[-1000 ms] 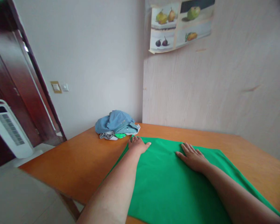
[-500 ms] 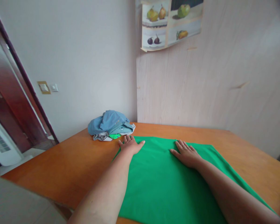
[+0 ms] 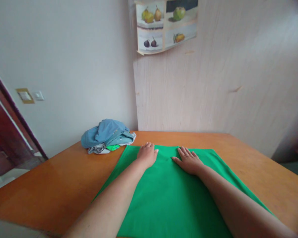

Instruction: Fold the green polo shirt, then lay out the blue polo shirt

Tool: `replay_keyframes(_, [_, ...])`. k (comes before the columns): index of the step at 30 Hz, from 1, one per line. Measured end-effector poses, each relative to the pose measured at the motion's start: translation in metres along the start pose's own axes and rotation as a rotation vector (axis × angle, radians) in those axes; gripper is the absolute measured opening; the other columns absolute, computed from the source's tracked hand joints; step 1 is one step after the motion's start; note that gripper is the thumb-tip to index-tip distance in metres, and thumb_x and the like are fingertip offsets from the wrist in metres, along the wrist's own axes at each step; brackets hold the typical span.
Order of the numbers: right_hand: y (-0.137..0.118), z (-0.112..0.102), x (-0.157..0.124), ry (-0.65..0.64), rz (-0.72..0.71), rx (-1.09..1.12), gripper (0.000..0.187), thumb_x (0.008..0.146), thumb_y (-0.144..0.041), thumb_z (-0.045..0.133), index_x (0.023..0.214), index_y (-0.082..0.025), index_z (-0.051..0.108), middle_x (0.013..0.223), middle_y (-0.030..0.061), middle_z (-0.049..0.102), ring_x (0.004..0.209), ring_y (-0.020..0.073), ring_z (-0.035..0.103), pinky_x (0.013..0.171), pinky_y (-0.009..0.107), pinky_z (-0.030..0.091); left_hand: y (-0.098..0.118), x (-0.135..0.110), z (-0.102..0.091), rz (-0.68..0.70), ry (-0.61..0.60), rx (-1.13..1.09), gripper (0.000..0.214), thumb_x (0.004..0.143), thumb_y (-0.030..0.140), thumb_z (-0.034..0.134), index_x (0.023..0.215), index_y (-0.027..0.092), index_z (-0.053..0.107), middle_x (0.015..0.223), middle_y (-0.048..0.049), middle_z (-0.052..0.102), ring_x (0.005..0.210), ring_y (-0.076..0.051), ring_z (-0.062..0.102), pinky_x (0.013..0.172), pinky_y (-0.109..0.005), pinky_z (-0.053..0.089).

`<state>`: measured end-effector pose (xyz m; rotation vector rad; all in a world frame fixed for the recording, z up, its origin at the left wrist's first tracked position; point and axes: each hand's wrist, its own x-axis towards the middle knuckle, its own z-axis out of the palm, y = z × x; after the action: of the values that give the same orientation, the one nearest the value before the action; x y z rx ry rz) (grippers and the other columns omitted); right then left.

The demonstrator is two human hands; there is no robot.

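A green cloth (image 3: 169,195) lies spread flat on the orange wooden table (image 3: 52,185). My left hand (image 3: 147,154) rests palm down on the cloth near its far edge, fingers stretched out and together. My right hand (image 3: 188,160) lies flat on the cloth just to the right of it, fingers extended. Neither hand holds anything. Both forearms reach across the cloth from the near edge.
A pile of blue and grey clothes (image 3: 106,136) sits at the table's far left corner, next to the wall. A fruit poster (image 3: 165,24) hangs on the wooden wall panel. A dark door frame (image 3: 12,132) and light switches (image 3: 29,96) stand at left.
My left hand has slid right from the cloth's far left corner toward the middle, closer to my right hand. The view has turned to the right.
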<state>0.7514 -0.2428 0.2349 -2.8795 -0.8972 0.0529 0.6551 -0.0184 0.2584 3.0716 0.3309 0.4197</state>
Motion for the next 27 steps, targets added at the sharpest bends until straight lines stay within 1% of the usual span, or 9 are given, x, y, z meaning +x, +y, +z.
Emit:
replay_keyframes(3, [0.0, -0.001, 0.0, 0.0, 0.003, 0.002, 0.093, 0.091, -0.079, 0.012, 0.161, -0.017, 0.018, 0.167, 0.0094, 0.013, 0.154, 0.0268, 0.01, 0.123, 0.05, 0.009, 0.014, 0.0, 0.008, -0.004, -0.083, -0.041, 0.082, 0.095, 0.068, 0.022, 0.151, 0.01, 0.038, 0.161, -0.0182, 0.032, 0.15, -0.03, 0.026, 0.12, -0.047, 0.024])
replay_keyframes(5, [0.0, 0.0, 0.0, 0.003, 0.003, 0.002, 0.093, 0.091, -0.079, 0.011, 0.161, -0.018, 0.019, 0.167, 0.0094, 0.014, 0.154, 0.0265, 0.01, 0.122, 0.05, 0.01, 0.016, -0.002, 0.011, -0.042, -0.156, -0.07, 0.094, 0.091, 0.076, 0.018, 0.156, 0.009, 0.029, 0.164, -0.0181, 0.021, 0.153, -0.031, 0.017, 0.121, -0.051, 0.02])
replay_keyframes(7, [0.0, 0.0, 0.0, 0.007, 0.007, 0.004, 0.093, 0.091, -0.079, 0.011, 0.16, -0.018, 0.02, 0.167, 0.0095, 0.014, 0.154, 0.0265, 0.011, 0.122, 0.049, 0.01, 0.016, -0.004, 0.011, -0.071, -0.195, -0.081, 0.098, 0.088, 0.079, 0.015, 0.158, 0.011, 0.023, 0.166, -0.0158, 0.015, 0.154, -0.03, 0.011, 0.122, -0.052, 0.016])
replay_keyframes(10, [-0.002, -0.001, 0.0, 0.011, 0.028, 0.015, 0.095, 0.089, -0.081, 0.011, 0.16, -0.018, 0.021, 0.167, 0.0096, 0.014, 0.153, 0.0265, 0.012, 0.122, 0.05, 0.009, 0.016, -0.006, 0.008, -0.085, -0.216, -0.085, 0.105, 0.083, 0.085, 0.014, 0.159, 0.013, 0.02, 0.166, -0.0149, 0.01, 0.155, -0.029, 0.007, 0.122, -0.054, 0.013])
replay_keyframes(14, [-0.006, -0.003, -0.001, 0.007, 0.065, 0.037, 0.101, 0.086, -0.086, 0.015, 0.16, -0.018, 0.02, 0.168, 0.009, 0.011, 0.154, 0.0271, 0.011, 0.122, 0.053, 0.007, 0.018, -0.006, 0.004, -0.088, -0.236, -0.08, 0.113, 0.078, 0.09, 0.017, 0.16, 0.012, 0.018, 0.166, -0.0158, 0.007, 0.155, -0.03, 0.005, 0.122, -0.056, 0.012])
replay_keyframes(22, [-0.007, -0.006, -0.003, -0.01, 0.058, 0.052, 0.097, 0.088, -0.083, 0.018, 0.161, -0.02, 0.018, 0.168, 0.0092, 0.01, 0.154, 0.0269, 0.008, 0.122, 0.051, 0.005, 0.019, -0.007, 0.001, -0.117, -0.235, -0.065, 0.109, 0.078, 0.089, 0.022, 0.16, 0.017, 0.02, 0.166, -0.0157, 0.012, 0.154, -0.035, 0.007, 0.119, -0.06, 0.012])
replay_keyframes(27, [0.002, -0.007, -0.003, -0.017, 0.072, 0.053, 0.098, 0.086, -0.085, 0.017, 0.161, -0.024, 0.015, 0.168, 0.0102, 0.011, 0.154, 0.0282, 0.009, 0.121, 0.053, 0.006, 0.017, -0.006, 0.003, -0.139, -0.227, -0.051, 0.109, 0.077, 0.091, 0.022, 0.16, 0.021, 0.022, 0.166, -0.0148, 0.013, 0.154, -0.037, 0.007, 0.117, -0.066, 0.01])
